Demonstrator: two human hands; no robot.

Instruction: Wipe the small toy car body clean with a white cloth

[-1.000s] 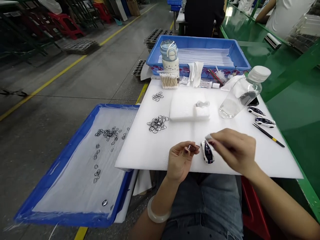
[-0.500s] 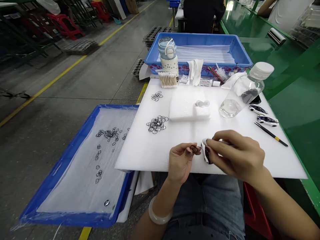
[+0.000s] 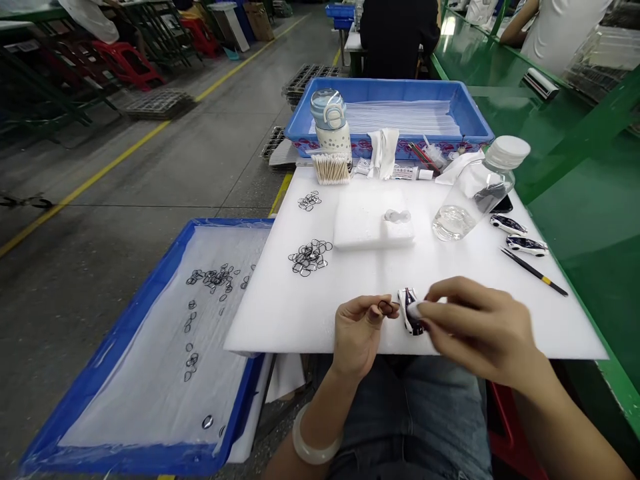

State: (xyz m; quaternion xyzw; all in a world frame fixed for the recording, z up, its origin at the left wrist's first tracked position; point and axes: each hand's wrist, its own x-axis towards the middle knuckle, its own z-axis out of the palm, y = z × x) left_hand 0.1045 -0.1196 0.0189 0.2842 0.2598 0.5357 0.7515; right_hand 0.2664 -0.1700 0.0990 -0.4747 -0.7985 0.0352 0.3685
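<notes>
My left hand (image 3: 357,333) pinches a thin black ring (image 3: 385,307) between thumb and fingertips, just left of a small white-and-dark toy car (image 3: 407,299). The car lies on the white foam board near its front edge. My right hand (image 3: 477,327) is closed, with a small white piece (image 3: 414,310) at its fingertips, against or just over the car; what kind of thing it is I cannot make out. A pile of black rings (image 3: 310,257) lies on the board to the left, and a smaller pile (image 3: 310,200) sits behind it.
White foam block (image 3: 373,220), clear bottle (image 3: 457,217), tweezers (image 3: 535,272) and two more toy cars (image 3: 527,245) are on the board. Cotton swabs (image 3: 331,170) and a drinking cup (image 3: 334,137) stand behind, before a blue tray (image 3: 480,120). Lower left, another blue tray (image 3: 115,347) holds rings.
My right hand has shifted slightly right and down, with the white piece moving from the car's far end towards its middle. My left hand still holds the ring. The whole view has tilted slightly.
</notes>
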